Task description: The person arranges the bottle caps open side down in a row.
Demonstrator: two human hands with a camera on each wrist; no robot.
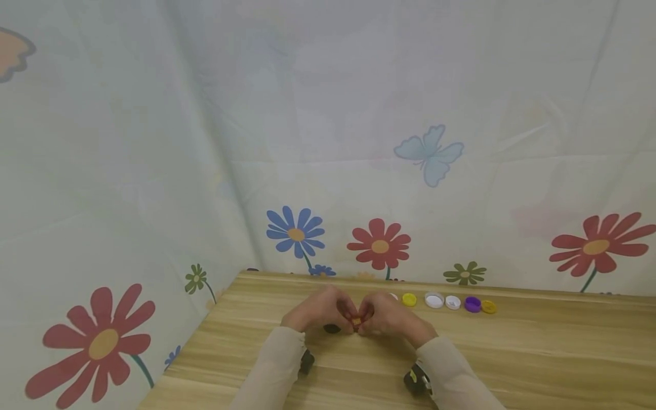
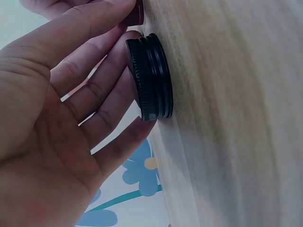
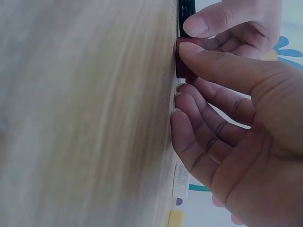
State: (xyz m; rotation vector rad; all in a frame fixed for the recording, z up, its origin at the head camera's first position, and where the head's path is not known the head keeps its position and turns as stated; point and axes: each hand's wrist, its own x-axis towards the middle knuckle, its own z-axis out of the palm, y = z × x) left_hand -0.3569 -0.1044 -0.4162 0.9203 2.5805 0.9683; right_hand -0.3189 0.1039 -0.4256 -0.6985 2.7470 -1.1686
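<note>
Both hands meet over the table around a small red lid (image 1: 356,323), which stands close to the wood. My left hand (image 1: 328,307) pinches its left side with thumb and forefinger; the other fingers spread loosely beside a black ridged lid (image 2: 151,78). From the other side, my right hand (image 1: 386,316) holds the red lid between thumb and fingers, its remaining fingers curved near the tabletop. In the right wrist view, the red lid (image 3: 184,61) sits right next to the black lid (image 3: 187,14). The fingers cover much of the red lid.
Toward the back of the wooden table (image 1: 553,341), right of the hands, runs a row of lids: a yellow one (image 1: 409,299), white ones (image 1: 434,300), a purple one (image 1: 472,304) and an orange-yellow one (image 1: 489,307). A flower-printed curtain (image 1: 333,142) hangs behind.
</note>
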